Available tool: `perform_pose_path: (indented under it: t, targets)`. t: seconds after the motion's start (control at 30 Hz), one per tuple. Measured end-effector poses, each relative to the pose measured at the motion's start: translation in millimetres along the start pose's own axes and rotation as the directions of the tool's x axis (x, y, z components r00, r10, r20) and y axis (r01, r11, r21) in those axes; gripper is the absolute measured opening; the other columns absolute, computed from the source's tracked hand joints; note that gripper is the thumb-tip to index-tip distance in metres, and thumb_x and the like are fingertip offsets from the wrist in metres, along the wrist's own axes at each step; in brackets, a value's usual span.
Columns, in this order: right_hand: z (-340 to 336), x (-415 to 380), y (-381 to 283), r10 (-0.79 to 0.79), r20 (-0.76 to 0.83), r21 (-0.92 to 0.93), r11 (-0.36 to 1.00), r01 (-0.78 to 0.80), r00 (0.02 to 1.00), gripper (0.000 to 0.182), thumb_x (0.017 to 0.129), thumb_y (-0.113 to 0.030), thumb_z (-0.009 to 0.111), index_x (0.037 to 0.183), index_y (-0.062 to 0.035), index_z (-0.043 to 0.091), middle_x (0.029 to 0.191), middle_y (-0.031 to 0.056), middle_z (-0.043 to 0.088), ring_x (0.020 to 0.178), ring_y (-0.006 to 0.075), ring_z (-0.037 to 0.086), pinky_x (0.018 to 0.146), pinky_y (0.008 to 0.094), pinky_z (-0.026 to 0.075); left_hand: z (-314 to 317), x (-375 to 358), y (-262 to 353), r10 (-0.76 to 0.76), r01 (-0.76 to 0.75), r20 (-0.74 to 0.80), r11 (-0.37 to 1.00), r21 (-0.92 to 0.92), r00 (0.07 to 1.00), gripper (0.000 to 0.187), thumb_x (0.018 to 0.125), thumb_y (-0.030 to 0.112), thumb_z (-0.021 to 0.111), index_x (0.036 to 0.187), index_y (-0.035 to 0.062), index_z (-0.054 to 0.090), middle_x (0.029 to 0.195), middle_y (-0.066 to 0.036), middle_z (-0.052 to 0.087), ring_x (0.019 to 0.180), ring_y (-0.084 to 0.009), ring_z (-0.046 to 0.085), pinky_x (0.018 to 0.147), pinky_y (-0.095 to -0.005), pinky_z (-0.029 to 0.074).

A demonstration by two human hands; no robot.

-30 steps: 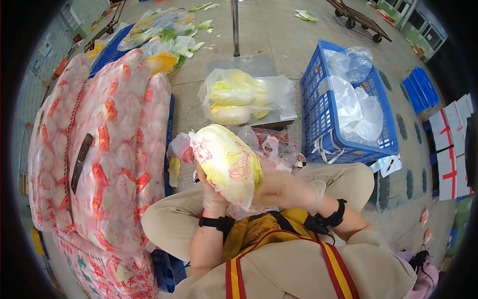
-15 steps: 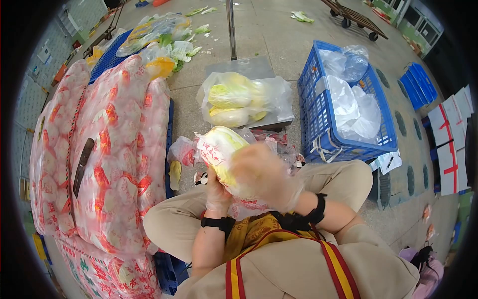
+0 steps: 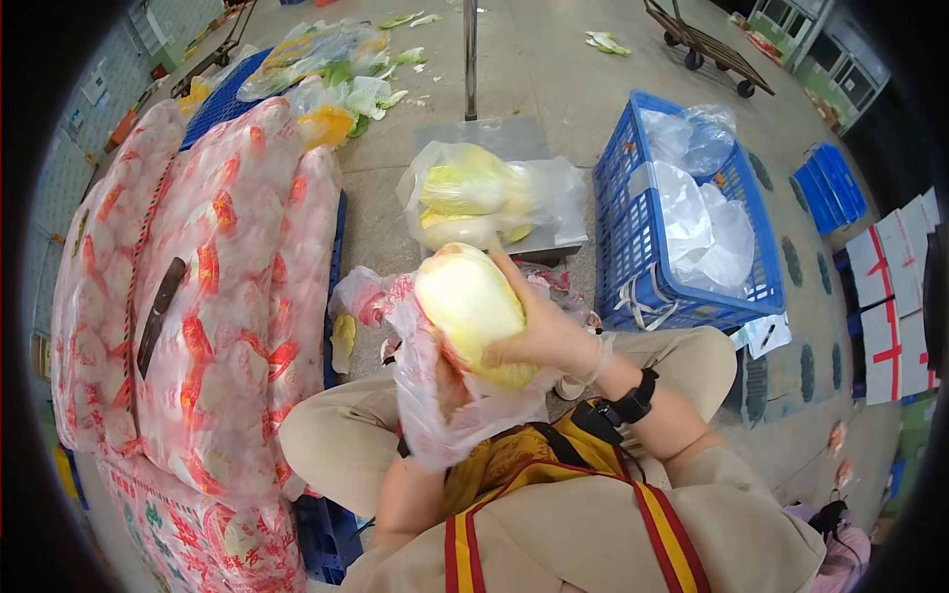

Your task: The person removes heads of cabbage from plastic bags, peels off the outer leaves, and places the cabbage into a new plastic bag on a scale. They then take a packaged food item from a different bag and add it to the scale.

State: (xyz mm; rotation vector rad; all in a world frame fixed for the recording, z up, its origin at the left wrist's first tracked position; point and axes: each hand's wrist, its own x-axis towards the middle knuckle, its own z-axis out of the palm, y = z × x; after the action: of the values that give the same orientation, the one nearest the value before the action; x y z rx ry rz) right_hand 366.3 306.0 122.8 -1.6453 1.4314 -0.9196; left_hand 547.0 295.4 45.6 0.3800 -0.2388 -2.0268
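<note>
A napa cabbage [image 3: 473, 306], pale and bare at its upper part, is held above my lap. My right hand [image 3: 552, 331] grips its right side, fingers along the top edge and thumb across the front. A thin printed plastic bag [image 3: 445, 425] hangs loose around the cabbage's lower left. Behind that film my left hand [image 3: 450, 387] supports the cabbage from below, its fingers mostly hidden. Just beyond, bagged napa cabbages [image 3: 465, 188] lie on the metal plate of a scale [image 3: 568, 237].
Stacked sacks of wrapped cabbages [image 3: 213, 326] stand on the left, a knife [image 3: 161, 316] lying on them. A blue crate [image 3: 633, 267] with clear plastic bags [image 3: 702, 222] is on the right. A metal pole [image 3: 470, 59] rises behind the scale. Leaf scraps [image 3: 607, 43] litter the floor.
The printed bag has come down off the cabbage's top and now drapes over my left hand. My right hand, blurred across the cabbage before, now holds its right side.
</note>
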Motion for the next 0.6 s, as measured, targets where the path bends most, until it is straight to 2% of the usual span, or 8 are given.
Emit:
perform_pose_path:
  t: [0.07, 0.13, 0.2, 0.23, 0.3, 0.43, 0.5, 0.6]
  targets:
    - [-0.8, -2.8, 12.1, -0.022, 0.022, 0.429, 0.903, 0.011, 1.000, 0.106, 0.066, -0.015, 0.074, 0.147, -0.0036, 0.006, 0.144, 0.0170, 0.032, 0.129, 0.0205, 0.034, 0.104, 0.0302, 0.030, 1.3, -6.4, 2.2, -0.012, 0.012, 0.003, 1.000, 0.009, 1.000, 0.052, 0.088, 0.041, 0.053, 0.127, 0.0068, 0.047, 0.121, -0.010, 0.056, 0.112, -0.0223, 0.054, 0.096, -0.0353, 0.042]
    - [-3.3, -6.7, 25.6, -0.022, 0.000, 0.514, 0.858, 0.019, 1.000, 0.103, 0.066, -0.009, 0.073, 0.147, -0.0044, 0.011, 0.144, 0.0114, 0.032, 0.126, 0.0156, 0.035, 0.102, 0.0268, 0.031, 1.6, -10.8, 4.5, -0.018, 0.018, 0.000, 1.000, 0.012, 1.000, 0.051, 0.088, 0.041, 0.054, 0.127, 0.0070, 0.048, 0.121, -0.010, 0.056, 0.111, -0.0222, 0.054, 0.096, -0.0351, 0.042]
    - [-9.0, -13.3, 39.5, 0.063, 0.048, 0.799, 0.597, -0.076, 0.997, 0.097, 0.065, -0.022, 0.077, 0.144, -0.0051, 0.024, 0.139, 0.0116, 0.041, 0.124, 0.0236, 0.044, 0.104, 0.0337, 0.035, 1.1, -16.0, 8.3, -0.015, 0.015, -0.006, 1.000, 0.026, 1.000, 0.050, 0.088, 0.040, 0.054, 0.126, 0.0072, 0.048, 0.120, -0.010, 0.057, 0.110, -0.0221, 0.055, 0.096, -0.0349, 0.043]
    - [-9.6, -19.4, 45.8, 0.069, 0.043, 0.799, 0.597, -0.076, 0.997, 0.097, 0.065, -0.022, 0.077, 0.144, -0.0051, 0.024, 0.139, 0.0116, 0.041, 0.124, 0.0236, 0.044, 0.104, 0.0337, 0.035, 1.7, -16.1, 8.7, -0.017, 0.017, -0.011, 0.999, 0.040, 1.000, 0.050, 0.088, 0.040, 0.054, 0.126, 0.0073, 0.049, 0.119, -0.010, 0.057, 0.110, -0.0221, 0.055, 0.095, -0.0348, 0.043]
    - [-11.6, -29.9, 58.6, 0.076, 0.148, 0.963, 0.216, -0.161, 0.986, 0.086, 0.075, -0.039, 0.073, 0.142, -0.0072, 0.029, 0.137, 0.0106, 0.044, 0.121, 0.0199, 0.047, 0.100, 0.0328, 0.039, 2.5, -15.4, 11.9, -0.021, 0.022, -0.016, 0.996, 0.086, 1.000, 0.049, 0.088, 0.040, 0.054, 0.126, 0.0074, 0.049, 0.119, -0.010, 0.058, 0.110, -0.0220, 0.056, 0.095, -0.0346, 0.043]
    - [-19.7, -35.6, 81.3, 0.158, -0.017, 0.995, 0.105, 0.001, 0.987, 0.086, 0.077, -0.066, 0.056, 0.138, -0.0091, 0.037, 0.136, 0.0147, 0.045, 0.118, 0.0272, 0.050, 0.099, 0.0417, 0.042, 7.3, -1.8, 23.1, -0.033, 0.044, -0.035, 0.921, 0.388, 0.999, 0.048, 0.089, 0.039, 0.054, 0.125, 0.0078, 0.050, 0.117, -0.010, 0.059, 0.108, -0.0219, 0.057, 0.094, -0.0343, 0.044]
    - [-28.5, -36.2, 79.1, 0.181, -0.059, 0.998, 0.043, 0.052, 0.982, 0.085, 0.078, -0.066, 0.054, 0.139, -0.0087, 0.036, 0.136, 0.0156, 0.045, 0.118, 0.0303, 0.050, 0.098, 0.0442, 0.042, 7.9, 11.1, 27.0, -0.046, 0.068, -0.050, 0.738, 0.671, 0.998, 0.048, 0.089, 0.038, 0.054, 0.125, 0.0080, 0.051, 0.116, -0.010, 0.060, 0.108, -0.0218, 0.057, 0.094, -0.0341, 0.044]
    - [-49.8, -37.1, 65.0, 0.223, -0.138, 0.985, -0.068, 0.157, 0.965, 0.083, 0.082, -0.065, 0.049, 0.139, -0.0079, 0.033, 0.136, 0.0174, 0.044, 0.117, 0.0366, 0.050, 0.097, 0.0492, 0.043, -13.9, 38.8, 5.5, -0.111, 0.128, -0.115, 0.114, 0.985, 0.987, 0.047, 0.087, 0.036, 0.055, 0.125, 0.0082, 0.051, 0.116, -0.011, 0.060, 0.108, -0.0227, 0.057, 0.094, -0.0346, 0.044]
